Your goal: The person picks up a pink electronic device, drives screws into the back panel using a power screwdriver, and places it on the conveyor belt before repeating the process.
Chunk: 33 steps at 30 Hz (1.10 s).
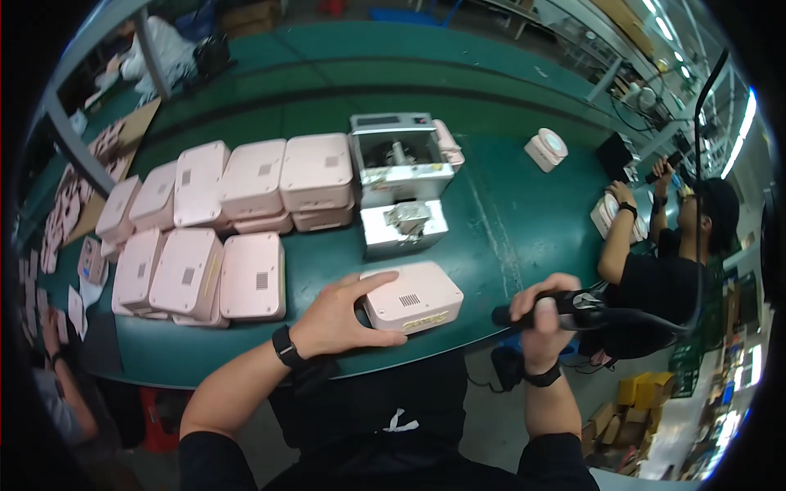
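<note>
Head view: the left hand [336, 319], spread wide, clasps the left end of a pink box [417, 293] lying near the edge of the green table [483, 237]; the right hand [542, 327], apart from the box, wraps around a black handheld tool [591, 317].

Short black sleeves [214, 460], black wristbands [286, 348]

At least twelve pink cases [430, 286], one silver machine [405, 185], apparently two black tools [577, 309]

A pink box [419, 288] lies flat on the table [483, 196], near a raised black tool [586, 301].
</note>
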Available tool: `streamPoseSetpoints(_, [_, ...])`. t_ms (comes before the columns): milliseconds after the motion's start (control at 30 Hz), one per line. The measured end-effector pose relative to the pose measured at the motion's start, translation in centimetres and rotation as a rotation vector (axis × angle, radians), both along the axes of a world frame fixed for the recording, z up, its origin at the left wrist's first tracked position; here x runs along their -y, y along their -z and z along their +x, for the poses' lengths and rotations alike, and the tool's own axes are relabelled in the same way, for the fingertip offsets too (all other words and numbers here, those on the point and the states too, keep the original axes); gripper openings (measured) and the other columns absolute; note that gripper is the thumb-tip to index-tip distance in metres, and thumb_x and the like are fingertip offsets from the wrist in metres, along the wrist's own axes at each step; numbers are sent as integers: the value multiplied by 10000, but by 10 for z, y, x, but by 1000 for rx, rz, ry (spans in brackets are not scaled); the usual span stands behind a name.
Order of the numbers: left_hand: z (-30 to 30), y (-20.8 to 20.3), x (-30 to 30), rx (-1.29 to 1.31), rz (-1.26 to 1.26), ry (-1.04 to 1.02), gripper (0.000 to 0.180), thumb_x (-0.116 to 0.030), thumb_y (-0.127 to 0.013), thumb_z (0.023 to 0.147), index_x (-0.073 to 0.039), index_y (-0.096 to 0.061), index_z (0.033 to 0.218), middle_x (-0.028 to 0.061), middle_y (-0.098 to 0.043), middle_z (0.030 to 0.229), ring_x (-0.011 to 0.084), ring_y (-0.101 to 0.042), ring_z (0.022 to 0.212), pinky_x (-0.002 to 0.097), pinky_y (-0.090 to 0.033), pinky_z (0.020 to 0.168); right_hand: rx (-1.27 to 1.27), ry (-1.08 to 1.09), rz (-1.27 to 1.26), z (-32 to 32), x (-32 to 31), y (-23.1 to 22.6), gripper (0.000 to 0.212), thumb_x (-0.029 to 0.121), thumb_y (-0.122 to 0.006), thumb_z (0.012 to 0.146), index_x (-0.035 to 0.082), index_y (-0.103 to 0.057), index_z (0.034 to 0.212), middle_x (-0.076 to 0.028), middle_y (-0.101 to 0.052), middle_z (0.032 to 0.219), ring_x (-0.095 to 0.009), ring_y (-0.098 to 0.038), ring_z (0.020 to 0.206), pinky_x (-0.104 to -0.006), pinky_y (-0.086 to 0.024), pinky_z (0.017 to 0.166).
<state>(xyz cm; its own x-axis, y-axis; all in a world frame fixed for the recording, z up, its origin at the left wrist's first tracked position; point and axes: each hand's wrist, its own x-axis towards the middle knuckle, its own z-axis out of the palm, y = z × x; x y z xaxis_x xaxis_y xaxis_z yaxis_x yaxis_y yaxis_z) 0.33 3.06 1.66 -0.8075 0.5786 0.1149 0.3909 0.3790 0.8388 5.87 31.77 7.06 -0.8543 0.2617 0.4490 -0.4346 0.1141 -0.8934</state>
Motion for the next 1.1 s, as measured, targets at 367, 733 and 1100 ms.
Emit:
streamPoseSetpoints(367, [-69, 2, -203, 1463, 641, 36, 900, -694, -501, 909, -3, -316, 1456, 210, -623, 1203, 286, -658, 1028, 358, -544, 911, -126, 9, -350, 95, -41, 26, 492, 394, -746, 853, 62, -429, 1033, -73, -528, 685, -180, -520, 537, -334, -471, 545])
streamPoseSetpoints(733, [27, 16, -112, 510, 159, 51, 332, -190, -671, 948, -2, -615, 1217, 109, -699, 1105, 162, -669, 1013, 288, -530, 914, -178, -89, -518, 76, -82, 16, 370, 207, -705, 868, 30, -439, 1054, -100, -540, 696, -196, -538, 582, -346, -483, 575])
streamPoseSetpoints(1100, [128, -49, -15, -409, -279, -493, 547, -266, -828, 784, 16, -611, 1200, 170, -704, 1036, 296, -684, 991, 394, -544, 873, 236, -350, -507, -48, -20, -22, 232, 165, -609, 965, 50, -474, 1114, -53, -576, 780, -176, -586, 713, -325, -504, 697])
